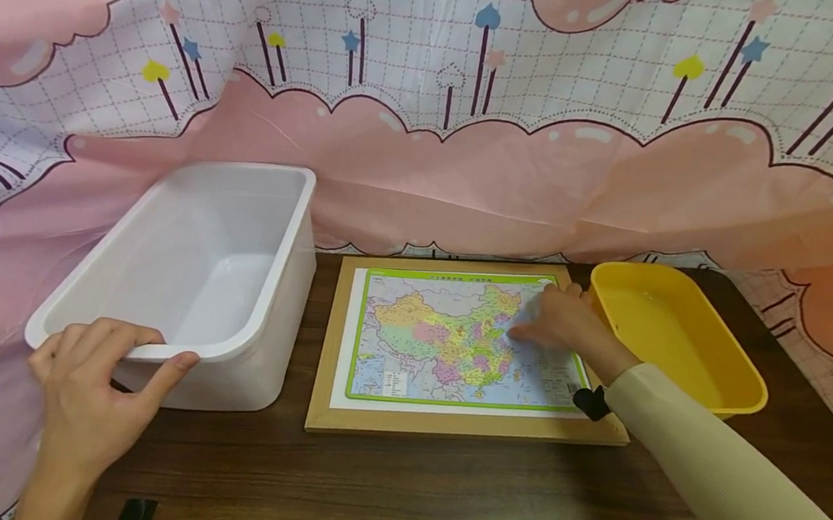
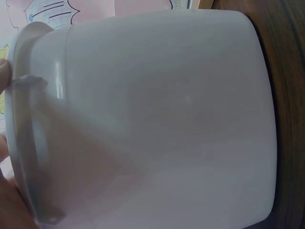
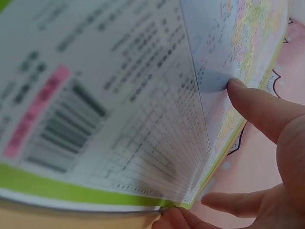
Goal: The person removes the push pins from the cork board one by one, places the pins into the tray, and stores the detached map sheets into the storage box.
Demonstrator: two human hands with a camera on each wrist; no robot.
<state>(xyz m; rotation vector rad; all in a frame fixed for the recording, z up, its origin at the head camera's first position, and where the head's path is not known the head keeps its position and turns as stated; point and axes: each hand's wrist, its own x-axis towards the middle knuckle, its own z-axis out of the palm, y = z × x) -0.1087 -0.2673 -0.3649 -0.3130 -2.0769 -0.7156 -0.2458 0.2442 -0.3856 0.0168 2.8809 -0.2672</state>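
right wrist: map corner point(image 3: 185, 196) lies by the fingers point(image 3: 238, 204).

The tub point(image 1: 290, 306) is smooth, softly glossy plastic; the tray point(image 1: 668, 343) too. The map point(image 1: 427, 336) looks like smooth paper or thin plastic. The frame point(image 1: 460, 429) appears matt wood, the table point(image 1: 394, 492) wood-grained with slight sheen, the backdrop point(image 1: 424, 185) creased cloth, the sleeve point(image 1: 721, 461) matt cloth.
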